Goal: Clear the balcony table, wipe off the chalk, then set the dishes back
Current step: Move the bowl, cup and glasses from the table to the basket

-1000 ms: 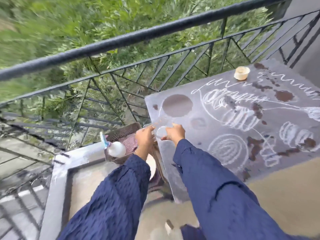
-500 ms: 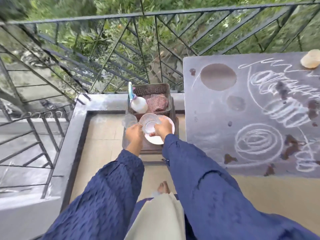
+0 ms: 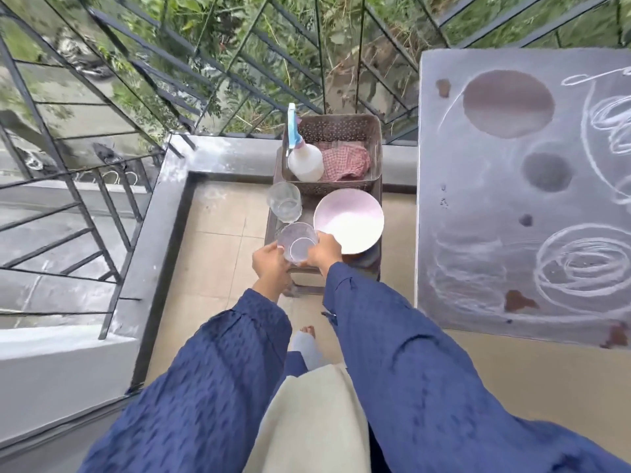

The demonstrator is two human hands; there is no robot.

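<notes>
1. A basket [image 3: 375, 150], a glass [image 3: 285, 201] and a bowl [image 3: 348, 221] crowded the stool [image 3: 374, 262]; a held glass [image 3: 297, 246] took its near left corner.
2. Bare floor [image 3: 218, 240] lay open to its left.
3. The table [image 3: 478, 206] blocked the right, the railing [image 3: 205, 80] the back.

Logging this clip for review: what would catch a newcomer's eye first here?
The grey table on the right, covered in white chalk scribbles and brown stains. At centre, the left hand and right hand hold a clear glass beside a pink plate, in front of a basket with a spray bottle.
</notes>
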